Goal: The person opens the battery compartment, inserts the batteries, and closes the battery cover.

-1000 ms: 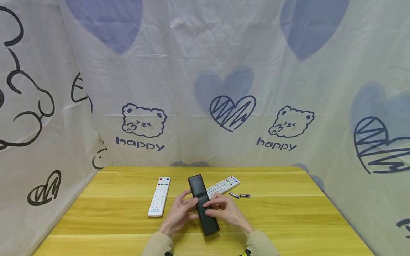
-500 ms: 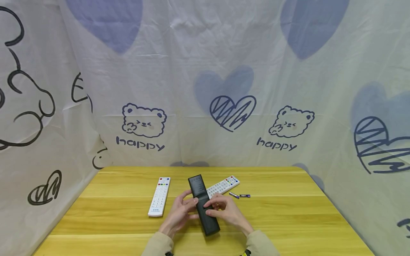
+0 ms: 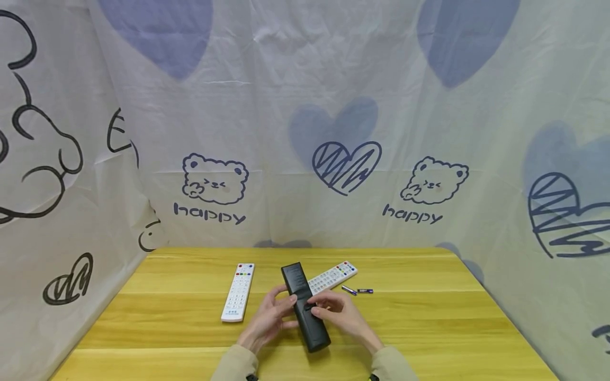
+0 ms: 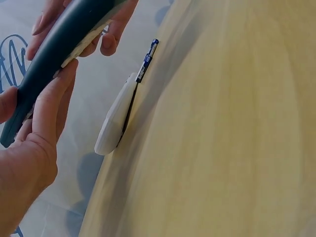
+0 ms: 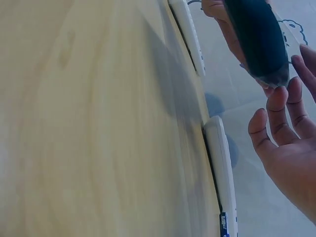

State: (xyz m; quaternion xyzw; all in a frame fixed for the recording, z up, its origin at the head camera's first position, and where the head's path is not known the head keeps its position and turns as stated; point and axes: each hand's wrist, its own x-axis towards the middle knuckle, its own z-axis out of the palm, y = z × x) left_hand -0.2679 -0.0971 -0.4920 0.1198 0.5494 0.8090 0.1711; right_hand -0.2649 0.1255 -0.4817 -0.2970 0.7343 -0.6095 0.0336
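The left hand [image 3: 267,320] is grasping the black remote [image 3: 312,332] in front of the slanted white remote [image 3: 333,277]; the right hand [image 3: 343,314] is shifting slightly rightward, its fingers touching the black back, pinch unclear; they are probably working at it

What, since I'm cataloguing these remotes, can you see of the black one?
The black remote control looks like plastic, long and slim, its buttonless face up with faint markings toward the far end. It slants above the table, gripped by the left hand; the right hand touches its middle.
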